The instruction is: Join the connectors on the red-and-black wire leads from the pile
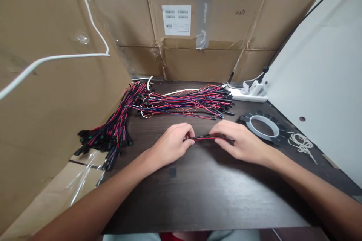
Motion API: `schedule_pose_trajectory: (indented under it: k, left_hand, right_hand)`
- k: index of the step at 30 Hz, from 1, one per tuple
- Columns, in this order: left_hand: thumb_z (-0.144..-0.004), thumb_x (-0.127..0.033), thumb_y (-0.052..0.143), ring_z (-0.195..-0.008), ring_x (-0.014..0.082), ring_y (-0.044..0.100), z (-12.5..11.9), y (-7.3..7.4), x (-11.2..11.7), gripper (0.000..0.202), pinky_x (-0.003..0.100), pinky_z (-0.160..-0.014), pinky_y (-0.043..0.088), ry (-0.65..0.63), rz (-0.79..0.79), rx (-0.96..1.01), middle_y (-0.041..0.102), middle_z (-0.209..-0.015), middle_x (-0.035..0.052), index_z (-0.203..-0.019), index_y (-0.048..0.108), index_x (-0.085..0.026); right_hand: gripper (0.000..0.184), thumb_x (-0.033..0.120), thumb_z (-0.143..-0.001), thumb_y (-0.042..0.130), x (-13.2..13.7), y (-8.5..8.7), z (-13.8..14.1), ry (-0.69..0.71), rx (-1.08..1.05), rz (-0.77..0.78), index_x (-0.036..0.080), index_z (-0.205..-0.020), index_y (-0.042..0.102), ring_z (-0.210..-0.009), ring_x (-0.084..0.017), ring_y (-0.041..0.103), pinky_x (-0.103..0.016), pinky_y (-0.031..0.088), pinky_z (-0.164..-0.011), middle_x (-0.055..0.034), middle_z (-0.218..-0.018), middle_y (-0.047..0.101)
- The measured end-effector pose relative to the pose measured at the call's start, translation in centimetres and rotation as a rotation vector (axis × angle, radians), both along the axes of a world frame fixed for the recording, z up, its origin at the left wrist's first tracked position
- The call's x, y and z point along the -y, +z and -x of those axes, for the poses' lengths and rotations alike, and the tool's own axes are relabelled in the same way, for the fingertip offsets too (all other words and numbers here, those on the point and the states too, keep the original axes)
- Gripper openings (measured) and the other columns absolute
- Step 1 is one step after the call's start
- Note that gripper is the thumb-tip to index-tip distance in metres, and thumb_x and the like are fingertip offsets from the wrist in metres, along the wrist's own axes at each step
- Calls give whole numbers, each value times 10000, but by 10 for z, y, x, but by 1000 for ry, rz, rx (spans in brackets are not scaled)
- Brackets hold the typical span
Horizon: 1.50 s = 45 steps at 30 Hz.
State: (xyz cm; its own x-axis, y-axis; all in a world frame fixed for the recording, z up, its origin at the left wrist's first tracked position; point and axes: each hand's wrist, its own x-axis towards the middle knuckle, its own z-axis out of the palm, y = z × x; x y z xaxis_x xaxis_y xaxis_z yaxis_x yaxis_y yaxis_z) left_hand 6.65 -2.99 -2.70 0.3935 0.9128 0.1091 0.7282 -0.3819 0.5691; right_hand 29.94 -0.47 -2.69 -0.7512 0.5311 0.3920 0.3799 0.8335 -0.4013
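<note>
Stretched between my two hands, just above the dark table point(215, 199), is a thin red and black wire bundle point(202, 138). My left hand point(177, 141) pinches its left end between thumb and fingers. Toward the right end, my right hand point(237, 139) has its fingers closed around the bundle, and a dark end shows beneath the palm. Beyond the hands lies a long pile of similar red, black and purple wires point(183, 101). A second wire pile point(121, 120) spreads along the left side, its black connectors toward me.
A grey tape roll point(264, 126) with dark strips around its rim lies right of my right hand, near a coil of pale string point(301, 143). Behind stands a white power strip point(249, 95). Cardboard walls point(181, 60) and a white panel point(319, 56) enclose the table. A small black square point(172, 172) lies in front.
</note>
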Motion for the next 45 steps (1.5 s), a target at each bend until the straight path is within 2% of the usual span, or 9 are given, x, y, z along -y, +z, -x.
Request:
schedule_pose_trajectory:
  k: [3,8,12,20,26,30,34,39,45]
  left_hand:
    - [-794,-108,613,-706,101,508,2,-1,0,85,223,-652,364,6,-41,8,579,-768,-19,-763,554,-161]
    - [-809,-102,579,-719,101,496,4,1,1,79,224,-655,357,-11,-88,-31,569,-788,-16,-772,541,-160]
    - [-813,-107,568,-714,100,493,7,1,-1,76,226,-649,354,-14,-101,-50,570,-797,-15,-774,534,-162]
    - [-795,-124,564,-783,135,547,14,-1,-7,73,254,-696,381,95,-55,-149,621,-848,2,-843,584,-174]
    - [-741,-122,643,-822,147,570,20,10,-9,129,260,-750,413,71,136,-125,649,-878,11,-860,664,-168]
    - [-798,-119,580,-848,137,592,24,22,-9,162,249,-786,435,-12,256,-44,668,-922,20,-916,681,-163]
    - [-795,-68,534,-760,118,597,21,28,-7,176,227,-727,436,11,219,-23,679,-818,10,-810,688,-151]
    - [-769,-66,534,-697,111,574,22,29,-8,163,227,-683,422,73,118,-81,664,-756,10,-736,673,-144]
    - [-790,-97,511,-690,109,557,35,24,-17,138,220,-664,410,79,155,-75,645,-770,16,-772,643,-133]
  right_hand:
    - [158,113,-884,451,-6,0,-4,-29,-61,-73,166,-979,565,-894,-193,566,-325,466,-797,-82,-946,629]
    - [222,124,-894,421,-14,-6,-6,-131,159,-63,154,-1037,588,-894,-224,563,-385,470,-799,-101,-960,648]
    - [213,138,-887,419,-14,-5,-7,-143,127,-103,156,-985,608,-857,-222,571,-372,472,-765,-104,-920,655]
    - [205,143,-915,415,-3,2,-6,120,155,-71,135,-959,615,-806,-191,569,-309,462,-710,-101,-878,629]
    - [213,178,-935,442,0,3,-6,195,209,94,154,-958,653,-796,-158,589,-271,464,-736,-84,-940,620]
    - [245,204,-949,409,-2,1,-4,99,163,68,148,-943,647,-779,-162,583,-277,455,-714,-87,-888,626]
    - [211,235,-928,458,-5,-2,-3,-27,219,66,151,-955,649,-799,-177,587,-292,446,-714,-86,-916,629]
    - [115,263,-858,585,-7,2,-4,-9,296,196,170,-877,649,-708,-145,563,-253,410,-640,-39,-836,638]
    - [29,155,-773,596,-10,6,-10,-61,377,225,176,-785,612,-632,-123,518,-235,356,-578,-3,-743,616]
